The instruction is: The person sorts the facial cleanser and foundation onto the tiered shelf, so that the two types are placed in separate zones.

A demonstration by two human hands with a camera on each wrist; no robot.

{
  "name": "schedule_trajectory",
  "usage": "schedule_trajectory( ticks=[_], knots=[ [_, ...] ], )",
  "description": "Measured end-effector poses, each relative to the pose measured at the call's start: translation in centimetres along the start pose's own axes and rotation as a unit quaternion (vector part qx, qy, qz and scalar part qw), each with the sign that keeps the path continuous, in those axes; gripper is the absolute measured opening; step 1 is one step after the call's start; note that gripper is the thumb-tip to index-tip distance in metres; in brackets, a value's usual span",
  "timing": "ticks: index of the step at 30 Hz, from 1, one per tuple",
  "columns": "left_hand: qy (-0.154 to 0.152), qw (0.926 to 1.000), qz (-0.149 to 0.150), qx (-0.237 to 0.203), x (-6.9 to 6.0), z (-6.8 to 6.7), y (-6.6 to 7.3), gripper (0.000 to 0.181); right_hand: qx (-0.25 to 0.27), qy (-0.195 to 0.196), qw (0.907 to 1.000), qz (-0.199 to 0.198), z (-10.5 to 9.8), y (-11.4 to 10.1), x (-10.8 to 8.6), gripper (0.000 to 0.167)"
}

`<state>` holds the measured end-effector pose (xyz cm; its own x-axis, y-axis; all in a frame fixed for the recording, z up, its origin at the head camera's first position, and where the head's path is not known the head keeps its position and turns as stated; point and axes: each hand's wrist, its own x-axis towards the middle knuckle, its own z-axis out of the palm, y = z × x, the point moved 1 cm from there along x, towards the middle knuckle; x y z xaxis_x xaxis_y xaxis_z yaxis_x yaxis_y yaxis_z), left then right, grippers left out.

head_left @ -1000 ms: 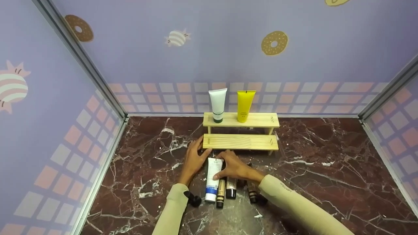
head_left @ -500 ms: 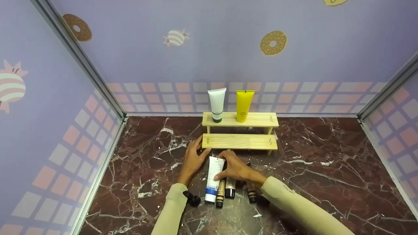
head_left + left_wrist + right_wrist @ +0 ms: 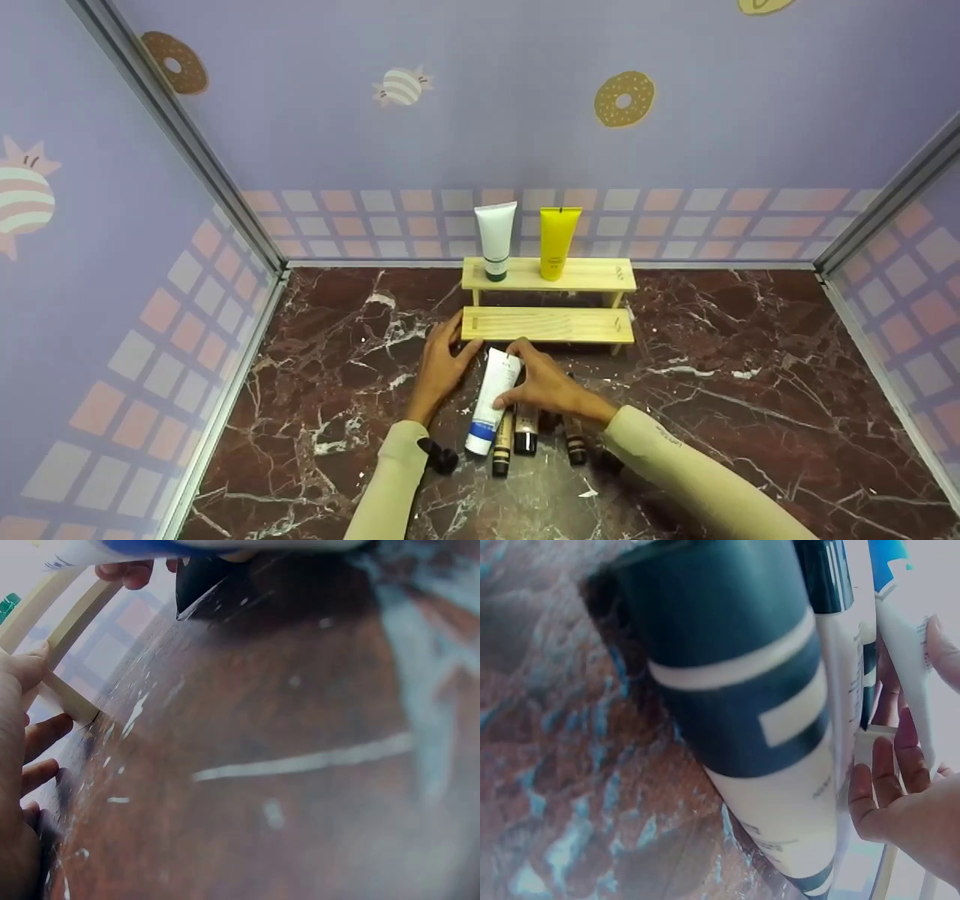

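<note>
Between the two hands, a white tube with a blue band (image 3: 490,397) lies aslant, its crimped end away from the person and its white cap toward the person. The right hand (image 3: 547,386) pinches this tube, thumb on the near face and fingers about the far edge; whether the cap touches the marble-patterned tabletop (image 3: 735,420) cannot be told. To the tube's left, the left hand (image 3: 439,371) is loosely extended, thumb spread from the fingers, holding nothing up; it rests against the left end of the front wooden shelf (image 3: 547,325).

Other containers: beneath and just in front of the right hand, a gold tube with a dark cap (image 3: 502,444) and a small black-capped bottle (image 3: 526,431) lie side by side, the gold tube nearer the left hand. Under the right wrist lies a dark-banded tube (image 3: 575,442), partly hidden. Beyond both hands, on the rear wooden shelf (image 3: 596,274), a white tube with a green cap (image 3: 496,240) and a yellow tube (image 3: 559,241) stand upright on their caps, the yellow farther from the left hand. Contents of the tubes are hidden by opaque walls.
</note>
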<state>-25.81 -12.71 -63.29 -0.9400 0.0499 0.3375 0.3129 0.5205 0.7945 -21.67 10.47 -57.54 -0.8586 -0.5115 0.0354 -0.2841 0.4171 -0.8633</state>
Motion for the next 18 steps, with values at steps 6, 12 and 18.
schedule_trajectory(
  ticks=[6, 12, 18],
  knots=[
    [0.001, 1.0, -0.005, 0.003, -0.1, 0.0, 0.1, 0.069, 0.021, 0.016, 0.9993, -0.027, -0.4, -0.3, -0.2, 0.07],
    [0.0, 0.9999, -0.012, -0.001, -0.1, 0.0, 0.2, 0.069, 0.028, 0.034, 0.9979, -0.048, -0.4, -0.6, -0.2, 0.065],
    [0.0, 1.0, -0.003, 0.0, -0.1, 0.0, 0.1, 0.069, 0.035, 0.047, 0.9969, -0.053, -0.4, -1.2, -0.4, 0.059]
  ],
)
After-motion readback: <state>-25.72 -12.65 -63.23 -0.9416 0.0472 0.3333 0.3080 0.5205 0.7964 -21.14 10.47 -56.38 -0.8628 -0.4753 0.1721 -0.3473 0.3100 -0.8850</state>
